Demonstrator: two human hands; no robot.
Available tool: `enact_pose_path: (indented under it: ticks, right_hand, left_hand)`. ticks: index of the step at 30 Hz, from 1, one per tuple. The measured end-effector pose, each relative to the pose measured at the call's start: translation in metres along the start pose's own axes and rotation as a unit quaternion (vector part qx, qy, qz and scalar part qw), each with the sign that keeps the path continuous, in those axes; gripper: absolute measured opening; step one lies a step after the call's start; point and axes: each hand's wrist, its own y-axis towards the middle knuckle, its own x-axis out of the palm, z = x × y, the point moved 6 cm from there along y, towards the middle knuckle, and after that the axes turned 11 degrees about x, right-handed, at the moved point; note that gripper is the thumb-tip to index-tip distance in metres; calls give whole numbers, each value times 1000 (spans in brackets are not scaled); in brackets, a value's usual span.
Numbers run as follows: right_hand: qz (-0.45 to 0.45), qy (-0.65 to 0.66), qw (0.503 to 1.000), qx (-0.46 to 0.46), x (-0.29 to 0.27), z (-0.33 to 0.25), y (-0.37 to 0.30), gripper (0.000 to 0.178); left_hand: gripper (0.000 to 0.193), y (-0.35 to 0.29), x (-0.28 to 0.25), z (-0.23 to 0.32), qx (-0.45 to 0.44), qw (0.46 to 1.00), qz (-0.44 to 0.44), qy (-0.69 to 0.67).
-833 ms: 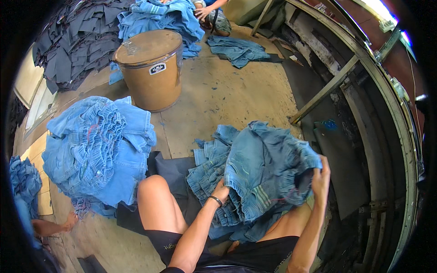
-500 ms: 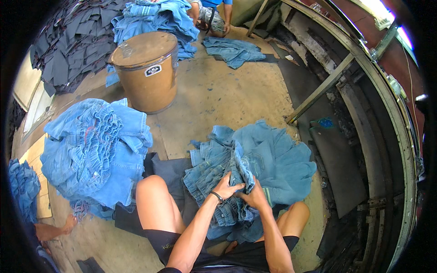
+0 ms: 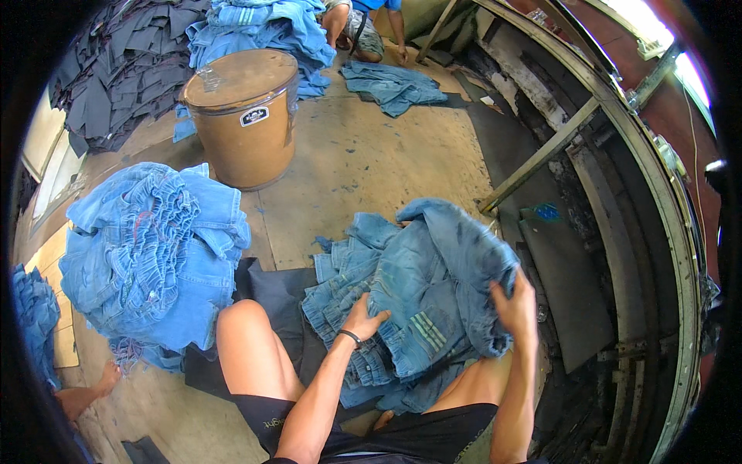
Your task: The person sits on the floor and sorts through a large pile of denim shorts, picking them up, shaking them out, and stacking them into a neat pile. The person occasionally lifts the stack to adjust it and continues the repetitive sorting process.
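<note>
A blue denim garment with pale stripes on one panel is spread between my hands, over my lap. My left hand, with a dark wristband, is closed on its left edge, thumb on top. At the garment's right side, my right hand grips a raised, bunched part; some of its fingers are hidden or blurred. Beneath lies a pile of similar denim garments with gathered elastic edges, partly covered by the held one.
A larger heap of denim lies left of my knee. Ahead stands a brown drum, with more denim and dark fabric pieces behind it. Another person sits far back near denim. A metal frame borders the right side.
My hands have moved apart, the right one going right with the garment's edge. The bunched denim has been opened out, and its striped panel now shows.
</note>
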Motion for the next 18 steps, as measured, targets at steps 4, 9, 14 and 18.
enact_pose_path:
  ticks: [4,9,14,18]
  right_hand:
    - [-110,-121,986,20,114,-20,-72,71]
    - [0,167,964,206,205,50,-100,48]
    - [-7,143,900,413,121,145,-29,90]
    - [3,159,964,214,-43,97,61,42]
  left_hand:
    - [54,6,14,50,67,996,14,-57]
    - [33,-2,66,61,-28,959,-116,-255]
    - [53,-3,35,4,73,995,15,62]
    - [64,-15,14,-56,-25,969,51,240]
